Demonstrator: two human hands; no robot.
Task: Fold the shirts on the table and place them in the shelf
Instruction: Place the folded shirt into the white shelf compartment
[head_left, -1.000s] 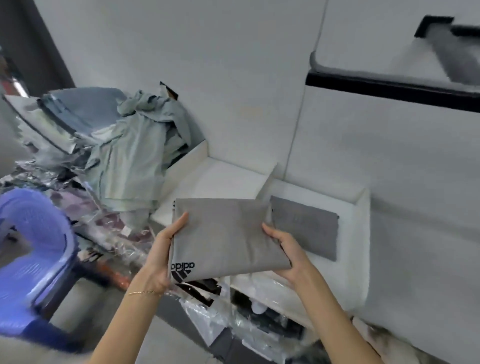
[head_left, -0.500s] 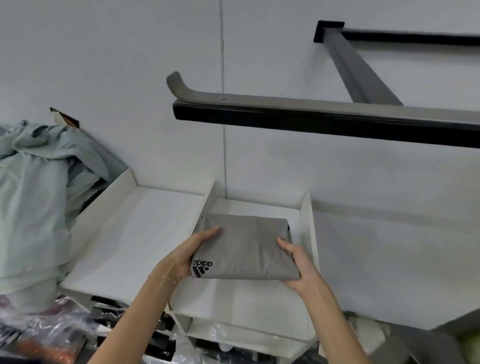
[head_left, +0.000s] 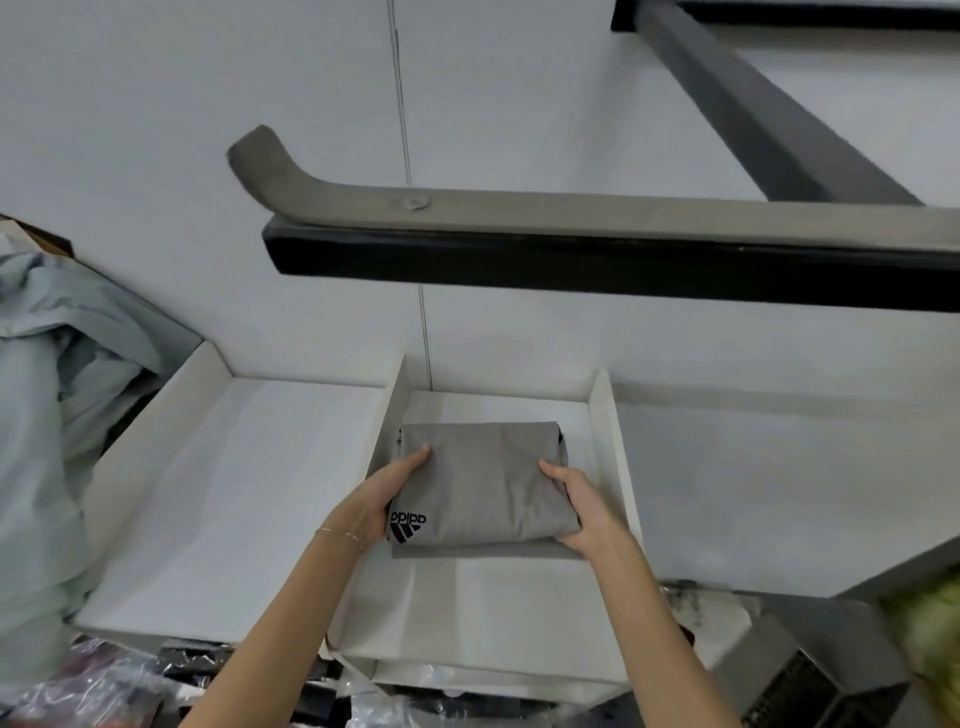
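White wall panelling (head_left: 208, 130) is filling most of the view, with a thin vertical seam running down it. Across it, a black and grey rail (head_left: 597, 249) is jutting out, its right end cut off by the frame edge, and a grey brace (head_left: 753, 98) is angling up from it out of the top of the frame.

Below, the white shelf (head_left: 218, 493) is showing two compartments split by an upright divider (head_left: 392, 410); its front edge is partly covered by the person's forearms. At the left edge a heap of pale green clothes (head_left: 47, 415) is lying, cut off by the frame, so how far it spreads cannot be told. Crinkled plastic bags (head_left: 93, 691) are blurring along the bottom, their contents too unclear to name, and something yellow-green (head_left: 930, 634) is peeking in at the lower right, too cropped to identify.

In the right compartment the folded grey shirt (head_left: 483, 488) is sitting on a second grey fold, of which only a thin strip is showing beneath it. The logo is facing upside down at its near left corner.

The left hand (head_left: 384, 499) is gripping the shirt's left edge, thumb on top, fingers tucked underneath and hidden. The right hand (head_left: 582, 504) is holding the right edge likewise, thumb over the cloth, fingers curled under it out of sight. A thin bracelet (head_left: 343, 535) is circling the left wrist.
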